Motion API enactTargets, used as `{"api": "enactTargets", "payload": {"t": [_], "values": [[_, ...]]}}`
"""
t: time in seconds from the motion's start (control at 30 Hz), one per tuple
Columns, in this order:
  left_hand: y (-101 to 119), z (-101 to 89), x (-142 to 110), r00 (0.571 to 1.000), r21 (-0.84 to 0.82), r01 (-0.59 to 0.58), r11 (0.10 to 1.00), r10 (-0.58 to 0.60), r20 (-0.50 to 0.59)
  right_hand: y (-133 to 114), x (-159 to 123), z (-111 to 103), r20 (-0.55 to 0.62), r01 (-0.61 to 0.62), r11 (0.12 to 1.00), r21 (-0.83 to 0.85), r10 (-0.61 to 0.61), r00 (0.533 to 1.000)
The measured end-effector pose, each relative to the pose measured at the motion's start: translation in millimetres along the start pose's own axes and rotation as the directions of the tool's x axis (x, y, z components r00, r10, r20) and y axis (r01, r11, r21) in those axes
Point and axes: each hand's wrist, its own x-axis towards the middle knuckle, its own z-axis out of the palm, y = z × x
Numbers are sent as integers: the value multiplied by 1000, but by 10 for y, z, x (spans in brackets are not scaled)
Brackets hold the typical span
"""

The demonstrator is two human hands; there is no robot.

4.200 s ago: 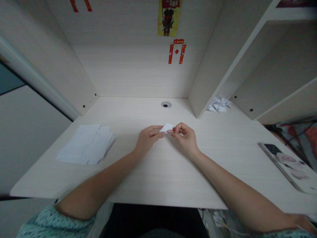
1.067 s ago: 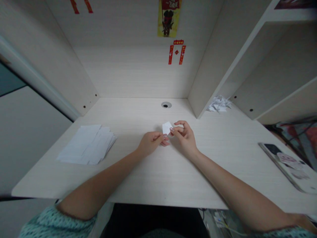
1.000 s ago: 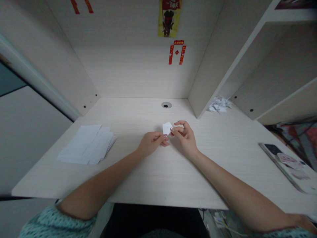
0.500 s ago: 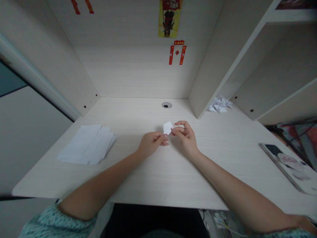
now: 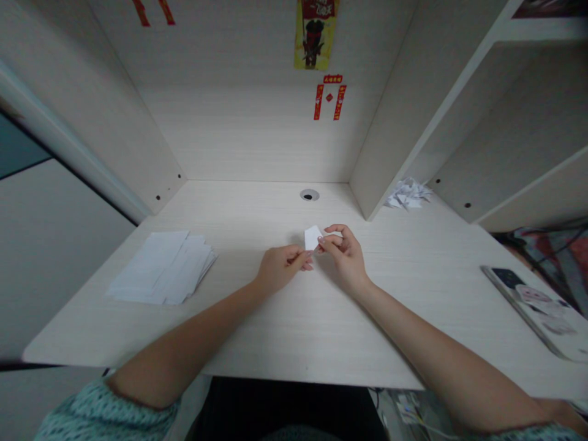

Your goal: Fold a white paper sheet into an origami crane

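Note:
A small white piece of folded paper [image 5: 312, 237] is held up between my two hands, above the middle of the desk. My left hand [image 5: 285, 263] pinches its lower left corner between thumb and fingers. On the paper's right edge, my right hand [image 5: 344, 254] has thumb and index finger closed, with the other fingers loosely curled. Fingertips cover the lower part of the paper, so its exact folds cannot be made out.
A stack of white paper sheets [image 5: 160, 266] lies on the desk [image 5: 257, 208] at the left. White folded paper pieces [image 5: 408, 193] are heaped behind the upright divider [image 5: 390, 153]. A phone [image 5: 542, 312] rests at the right. A cable hole [image 5: 309, 195] sits near the back wall.
Both hands keep their grip on the paper. The paper and fingertips have shifted very slightly to the right; everything else looks the same.

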Motion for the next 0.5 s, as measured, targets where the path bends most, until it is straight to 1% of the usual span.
{"api": "enactTargets", "payload": {"t": [0.13, 0.23, 0.33, 0.5], "values": [[0, -2, -4, 1000, -7, -6, 1000, 6, -5, -13, 3, 7, 7, 5, 1000, 0, -5, 1000], [-15, 6, -5, 1000, -29, -13, 999, 14, 21, -27, 8, 20, 17, 2, 1000, 19, -3, 1000], [-12, 11, -8, 999, -53, -3, 999, 5, 41, -48, 6, 32, 38, -26, 999, 40, 25, 999], [-9, 8, -6, 999, -12, 4, 1000, -4, 48, -69, -2, 38, 32, -27, 999, 28, 26, 999]]}}
